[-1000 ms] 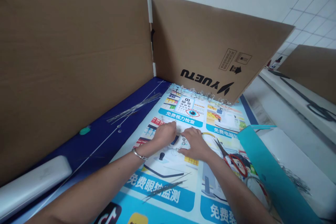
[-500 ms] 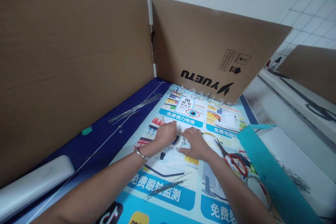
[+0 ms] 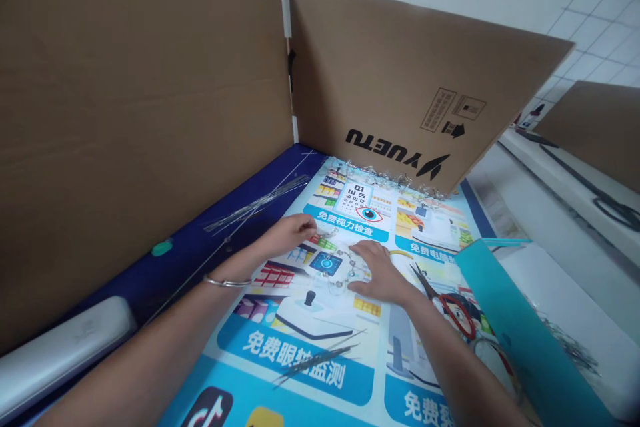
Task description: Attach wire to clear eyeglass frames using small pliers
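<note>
Beaded wire loop (image 3: 341, 271), clear, lying flat on a printed poster (image 3: 300, 373), mid-sheet. Right hand (image 3: 380, 272): nearer, fingers spread, tips at the loop's right side. Left hand (image 3: 286, 235): farther, up and to the loop's left, fingers loosely together; any pinch cannot be told. Long axis: cannot be told. Open poster lies below the loop. Far edge: cardboard panel (image 3: 400, 67), clear beaded strands (image 3: 390, 177) along its foot. Right: red-handled scissors (image 3: 453, 313).

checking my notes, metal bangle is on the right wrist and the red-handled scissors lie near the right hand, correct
No: the head view shows the metal bangle on the left wrist, not the right. The red-handled scissors do lie near the right hand.
</note>
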The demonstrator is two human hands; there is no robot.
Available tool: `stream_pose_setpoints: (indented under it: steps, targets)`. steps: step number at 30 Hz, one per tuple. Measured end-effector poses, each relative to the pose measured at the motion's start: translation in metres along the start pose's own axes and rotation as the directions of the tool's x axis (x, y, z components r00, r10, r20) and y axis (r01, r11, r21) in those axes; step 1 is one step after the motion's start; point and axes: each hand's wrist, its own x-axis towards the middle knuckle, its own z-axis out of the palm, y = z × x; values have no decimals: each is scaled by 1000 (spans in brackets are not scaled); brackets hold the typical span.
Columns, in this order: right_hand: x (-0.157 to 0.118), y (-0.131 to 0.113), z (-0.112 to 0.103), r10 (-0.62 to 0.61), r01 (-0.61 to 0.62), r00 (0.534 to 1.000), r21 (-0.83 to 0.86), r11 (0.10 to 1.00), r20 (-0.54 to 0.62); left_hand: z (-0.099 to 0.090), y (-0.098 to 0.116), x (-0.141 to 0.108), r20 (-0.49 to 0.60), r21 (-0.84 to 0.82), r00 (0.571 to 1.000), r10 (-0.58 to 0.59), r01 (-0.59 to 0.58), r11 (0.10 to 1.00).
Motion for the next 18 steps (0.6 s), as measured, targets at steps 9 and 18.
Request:
stream_pose_setpoints:
  steps: [9, 18]
  targets:
    - [2, 9, 0, -24, 23, 1000, 19, 1000, 15, -28, 30, -13, 264, 86, 959, 107, -134, 987]
    - [2, 9, 4, -4, 3, 1000, -21, 1000, -28, -8, 49, -24, 402, 353, 915, 28, -184, 917]
